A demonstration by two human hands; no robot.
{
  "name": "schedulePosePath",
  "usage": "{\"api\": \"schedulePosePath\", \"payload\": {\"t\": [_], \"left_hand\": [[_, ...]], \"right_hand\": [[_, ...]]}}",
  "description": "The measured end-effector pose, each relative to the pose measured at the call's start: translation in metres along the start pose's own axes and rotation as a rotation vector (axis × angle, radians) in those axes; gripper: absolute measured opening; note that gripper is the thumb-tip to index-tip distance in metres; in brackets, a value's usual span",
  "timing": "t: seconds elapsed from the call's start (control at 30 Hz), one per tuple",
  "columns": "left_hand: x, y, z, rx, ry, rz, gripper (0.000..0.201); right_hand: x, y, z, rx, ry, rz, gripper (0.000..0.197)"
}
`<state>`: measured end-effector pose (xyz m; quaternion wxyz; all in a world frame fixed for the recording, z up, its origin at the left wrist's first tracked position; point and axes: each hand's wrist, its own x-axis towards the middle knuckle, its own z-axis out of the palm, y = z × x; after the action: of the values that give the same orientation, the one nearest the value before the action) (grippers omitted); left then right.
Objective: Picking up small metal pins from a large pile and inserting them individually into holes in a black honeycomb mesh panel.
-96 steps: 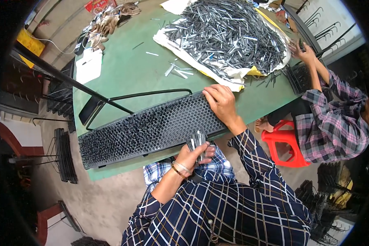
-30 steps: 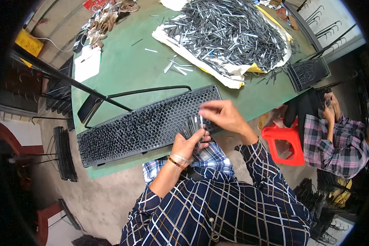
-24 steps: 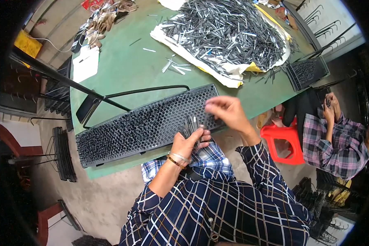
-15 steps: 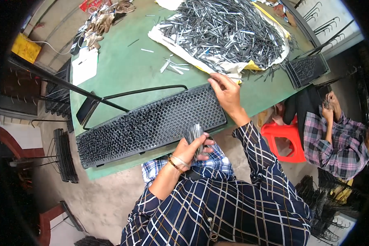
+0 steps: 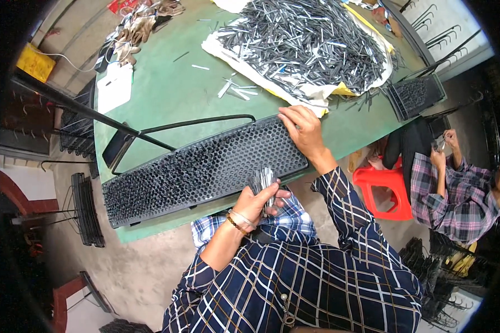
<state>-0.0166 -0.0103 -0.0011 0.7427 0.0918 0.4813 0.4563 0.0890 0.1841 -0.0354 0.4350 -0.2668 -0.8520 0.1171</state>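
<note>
A long black panel [image 5: 244,150] full of round holes lies slantwise along the table's near edge. Its left part is densely filled with dark pieces, while open holes show toward the right. My left hand [image 5: 256,202] is closed around a bundle of thin grey and silver strips [image 5: 265,180], just off the panel's near edge. At the panel's far right corner is my right hand [image 5: 304,130], fingers bent and pressed together over the holes. Whatever its fingertips hold is too small to make out.
A large heap of similar strips [image 5: 311,44] fills a white and yellow sack on the green table [image 5: 166,83]. Several loose strips [image 5: 236,90] lie beside it. A black rod frame [image 5: 200,123] stands behind the panel. At right, a co-worker [image 5: 455,188] sits near a red stool [image 5: 383,191].
My right hand has shifted slightly left and nearer along the panel's right end, its fingers drawn closer together. My left hand stays almost still. The co-worker's hands have moved.
</note>
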Motion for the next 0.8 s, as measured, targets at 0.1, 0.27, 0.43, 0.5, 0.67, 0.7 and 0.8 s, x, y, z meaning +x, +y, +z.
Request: {"api": "schedulePosePath", "payload": {"t": [0.1, 0.27, 0.43, 0.5, 0.67, 0.7, 0.8], "left_hand": [[-0.001, 0.001, 0.001, 0.008, -0.002, -0.005, 0.024], [0.002, -0.001, 0.0, -0.028, 0.003, 0.044, 0.023], [0.004, 0.001, -0.001, -0.123, 0.022, 0.081, 0.024], [0.003, 0.003, -0.001, -0.144, 0.02, 0.075, 0.023], [0.003, 0.002, -0.003, -0.207, 0.02, 0.072, 0.023], [0.003, 0.002, -0.003, -0.208, 0.021, 0.072, 0.023], [0.003, 0.002, -0.003, -0.215, 0.029, 0.088, 0.022]], "right_hand": [[-0.002, 0.0, 0.001, -0.039, 0.034, -0.032, 0.014], [-0.002, -0.002, 0.0, -0.041, -0.003, -0.027, 0.014], [-0.002, -0.005, 0.0, -0.052, -0.005, -0.023, 0.013], [0.0, -0.005, 0.0, -0.056, 0.007, 0.0, 0.013], [-0.001, -0.009, 0.004, -0.065, 0.093, 0.017, 0.012], [-0.001, -0.01, 0.004, -0.064, 0.091, 0.016, 0.012], [-0.003, -0.007, 0.004, -0.089, 0.035, 0.024, 0.012]]}}
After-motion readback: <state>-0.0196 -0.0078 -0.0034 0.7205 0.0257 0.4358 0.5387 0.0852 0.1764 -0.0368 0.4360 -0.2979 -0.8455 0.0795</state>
